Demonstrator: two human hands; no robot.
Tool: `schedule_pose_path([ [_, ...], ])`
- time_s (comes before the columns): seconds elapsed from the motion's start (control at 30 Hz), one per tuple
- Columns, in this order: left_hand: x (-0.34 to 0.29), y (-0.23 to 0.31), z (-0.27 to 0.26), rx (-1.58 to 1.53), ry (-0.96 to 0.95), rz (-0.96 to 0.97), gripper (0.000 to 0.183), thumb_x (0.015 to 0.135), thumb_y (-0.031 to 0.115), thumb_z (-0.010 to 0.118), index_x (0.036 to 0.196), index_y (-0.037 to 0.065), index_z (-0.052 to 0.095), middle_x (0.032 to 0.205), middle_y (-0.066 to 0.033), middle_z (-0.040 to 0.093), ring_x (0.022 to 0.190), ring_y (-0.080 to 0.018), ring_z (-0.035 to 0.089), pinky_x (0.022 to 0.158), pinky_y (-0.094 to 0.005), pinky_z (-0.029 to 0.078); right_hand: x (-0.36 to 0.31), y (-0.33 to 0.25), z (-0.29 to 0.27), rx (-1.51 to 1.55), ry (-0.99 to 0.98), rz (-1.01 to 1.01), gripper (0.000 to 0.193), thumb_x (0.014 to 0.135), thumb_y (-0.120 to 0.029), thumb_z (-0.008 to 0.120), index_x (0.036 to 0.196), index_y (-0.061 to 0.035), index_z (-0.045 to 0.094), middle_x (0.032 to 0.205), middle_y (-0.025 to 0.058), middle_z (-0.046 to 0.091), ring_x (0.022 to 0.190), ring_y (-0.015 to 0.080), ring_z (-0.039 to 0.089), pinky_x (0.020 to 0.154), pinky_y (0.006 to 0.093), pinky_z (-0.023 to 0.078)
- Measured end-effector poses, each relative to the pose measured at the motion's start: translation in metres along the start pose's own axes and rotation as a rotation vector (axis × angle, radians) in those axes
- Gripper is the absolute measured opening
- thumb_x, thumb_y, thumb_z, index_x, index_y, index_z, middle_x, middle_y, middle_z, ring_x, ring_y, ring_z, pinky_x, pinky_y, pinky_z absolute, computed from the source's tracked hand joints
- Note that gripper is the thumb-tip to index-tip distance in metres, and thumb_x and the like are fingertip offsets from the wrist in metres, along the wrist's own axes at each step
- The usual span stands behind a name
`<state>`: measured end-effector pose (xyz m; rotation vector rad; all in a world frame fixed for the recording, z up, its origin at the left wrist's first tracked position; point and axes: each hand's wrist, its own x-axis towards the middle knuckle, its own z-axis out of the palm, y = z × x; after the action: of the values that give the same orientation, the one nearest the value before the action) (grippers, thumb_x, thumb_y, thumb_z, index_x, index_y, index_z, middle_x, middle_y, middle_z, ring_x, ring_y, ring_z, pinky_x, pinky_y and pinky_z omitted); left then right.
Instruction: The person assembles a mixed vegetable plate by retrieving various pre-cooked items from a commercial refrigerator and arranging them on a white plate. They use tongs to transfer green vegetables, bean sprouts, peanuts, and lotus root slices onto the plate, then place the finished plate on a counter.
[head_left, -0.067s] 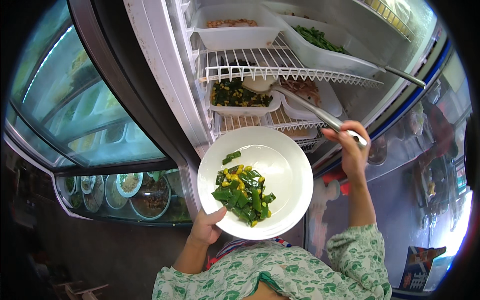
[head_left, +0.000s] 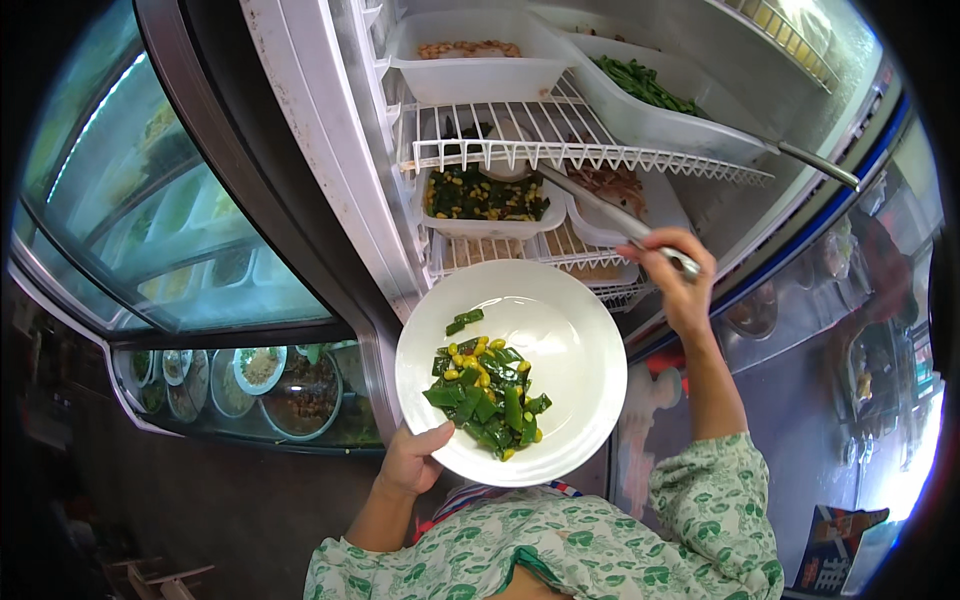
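My left hand (head_left: 412,458) grips the lower left rim of a white plate (head_left: 580,370), thumb on top. On the plate lies a small heap of cut green vegetable pieces with yellow beans (head_left: 488,400). The fingers of my right hand (head_left: 680,280) are closed round the handle end of a metal ladle (head_left: 605,207). The ladle's bowl reaches under a wire shelf into a white tub (head_left: 490,228) of the same green pieces and yellow beans (head_left: 480,195). Shelf wires partly cover the bowl.
The white wire shelf (head_left: 590,152) above holds a tub of peanuts (head_left: 480,80) and a tub of green vegetables (head_left: 650,110) with a metal handle (head_left: 820,167) sticking out. Beside the ladle is a tub of pinkish strips (head_left: 610,190). A glass display case (head_left: 190,250) stands left.
My right hand has moved left and slightly forward. The ladle's bowl has gone deeper into the tub of greens and beans. My left hand and the plate stay nearly still.
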<state>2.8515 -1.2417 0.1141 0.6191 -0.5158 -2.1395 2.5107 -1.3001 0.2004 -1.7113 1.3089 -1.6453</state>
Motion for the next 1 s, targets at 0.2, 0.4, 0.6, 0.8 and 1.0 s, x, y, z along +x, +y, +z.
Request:
schedule_pose_path([
  [0.2,0.002,0.0,0.001,0.039,0.062,0.074,0.055,0.074,-0.003,0.054,0.127,-0.001,0.039,0.119,-0.0142,0.053,0.107,-0.0259,0.053,0.094,-0.0368,0.041,0.02,-0.002,0.016,-0.091,-0.291,-0.095,0.011,0.073,0.005,0.053,0.081,0.0038,0.059,0.08,0.0087,0.061,0.075,0.0154,0.057,0.072,0.0268,0.047],
  [0.4,0.009,-0.003,0.007,0.036,0.074,0.064,0.055,0.074,-0.003,0.055,0.127,-0.002,0.039,0.119,-0.0145,0.053,0.108,-0.026,0.053,0.095,-0.0367,0.041,0.01,0.018,0.0,0.392,-0.039,0.279,0.01,0.08,-0.005,0.051,0.089,-0.0001,0.05,0.08,0.0125,0.059,0.081,0.0284,0.066,0.075,0.0363,0.053],
  [0.6,0.009,-0.004,0.011,0.047,0.086,0.087,0.056,0.073,-0.003,0.056,0.127,-0.002,0.039,0.119,-0.0145,0.053,0.109,-0.0262,0.052,0.095,-0.0366,0.041,0.013,0.025,-0.005,0.508,0.102,0.285,0.012,0.08,-0.006,0.052,0.09,0.0005,0.05,0.078,0.017,0.062,0.079,0.03,0.066,0.072,0.0371,0.054],
  [0.8,0.013,-0.005,0.015,0.032,0.08,0.072,0.055,0.074,-0.002,0.056,0.126,-0.003,0.039,0.119,-0.0156,0.052,0.109,-0.0264,0.053,0.095,-0.0365,0.041,0.017,0.016,-0.009,0.533,0.112,0.317,0.013,0.081,-0.007,0.05,0.092,0.0001,0.049,0.079,0.0151,0.06,0.078,0.0301,0.066,0.071,0.0365,0.054],
  [1.0,0.018,-0.004,0.01,0.041,0.072,0.065,0.053,0.075,-0.001,0.054,0.126,-0.004,0.04,0.119,-0.0158,0.053,0.108,-0.0267,0.053,0.095,-0.036,0.04,0.004,0.017,-0.033,0.628,0.176,0.308,0.011,0.082,-0.006,0.049,0.093,-0.0033,0.048,0.08,0.009,0.059,0.078,0.03,0.066,0.071,0.0366,0.055],
])
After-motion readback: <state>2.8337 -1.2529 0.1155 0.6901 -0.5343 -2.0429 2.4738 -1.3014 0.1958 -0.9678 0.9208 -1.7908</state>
